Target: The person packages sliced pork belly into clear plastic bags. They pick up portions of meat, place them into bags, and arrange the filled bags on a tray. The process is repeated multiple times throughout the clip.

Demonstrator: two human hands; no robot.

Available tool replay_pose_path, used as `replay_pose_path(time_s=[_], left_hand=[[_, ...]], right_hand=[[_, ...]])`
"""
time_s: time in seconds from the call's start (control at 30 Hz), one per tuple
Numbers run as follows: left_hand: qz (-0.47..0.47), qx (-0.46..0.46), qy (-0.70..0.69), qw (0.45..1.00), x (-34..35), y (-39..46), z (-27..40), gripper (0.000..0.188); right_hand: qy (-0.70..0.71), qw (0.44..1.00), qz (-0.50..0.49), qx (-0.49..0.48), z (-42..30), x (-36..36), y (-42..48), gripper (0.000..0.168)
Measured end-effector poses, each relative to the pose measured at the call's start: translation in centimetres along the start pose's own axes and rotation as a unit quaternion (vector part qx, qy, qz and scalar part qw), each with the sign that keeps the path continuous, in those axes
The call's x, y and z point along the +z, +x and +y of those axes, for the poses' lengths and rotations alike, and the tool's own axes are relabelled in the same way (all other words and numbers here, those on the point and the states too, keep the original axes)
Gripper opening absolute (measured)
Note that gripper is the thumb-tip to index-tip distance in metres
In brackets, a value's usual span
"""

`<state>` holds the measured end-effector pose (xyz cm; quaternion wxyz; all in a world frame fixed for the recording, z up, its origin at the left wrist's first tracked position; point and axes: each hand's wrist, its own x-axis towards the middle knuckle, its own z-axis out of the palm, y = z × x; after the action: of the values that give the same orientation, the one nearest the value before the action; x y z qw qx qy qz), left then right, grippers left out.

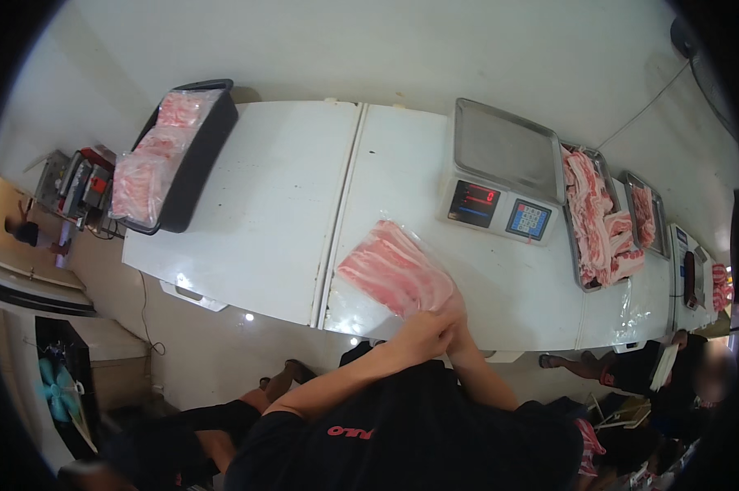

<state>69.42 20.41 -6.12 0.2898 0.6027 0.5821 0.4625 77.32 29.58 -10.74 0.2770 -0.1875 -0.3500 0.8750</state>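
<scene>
A clear plastic bag of sliced pork belly (397, 267) lies flat on the white table in front of me. Its near right end is gathered at my hands. My left hand (427, 336) has its fingers closed on the bag's edge. Right beside it, my right hand (457, 313) grips the same end, its fingers partly hidden behind the left hand and the plastic.
A black tray (199, 169) with bagged meat stands at the table's left end. Behind and right is a digital scale (498, 166) with a metal pan. Further right, metal trays (581, 279) hold pork strips (593, 215). Other people (645, 368) are nearby.
</scene>
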Motion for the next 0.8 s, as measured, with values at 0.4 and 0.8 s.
replay_pose_path(time_s=[0.4, 0.8], left_hand=[[-0.046, 0.027, 0.039, 0.998, -0.2, 0.3, 0.4, 0.009], [0.041, 0.002, -0.018, 0.999, -4.1, 0.3, -1.5, 0.013]], right_hand=[[-0.052, 0.997, -0.009, -0.048, -0.1, 0.9, 0.2, 0.040], [0.171, 0.984, -0.036, 0.043, 0.4, -0.2, 3.5, 0.044]])
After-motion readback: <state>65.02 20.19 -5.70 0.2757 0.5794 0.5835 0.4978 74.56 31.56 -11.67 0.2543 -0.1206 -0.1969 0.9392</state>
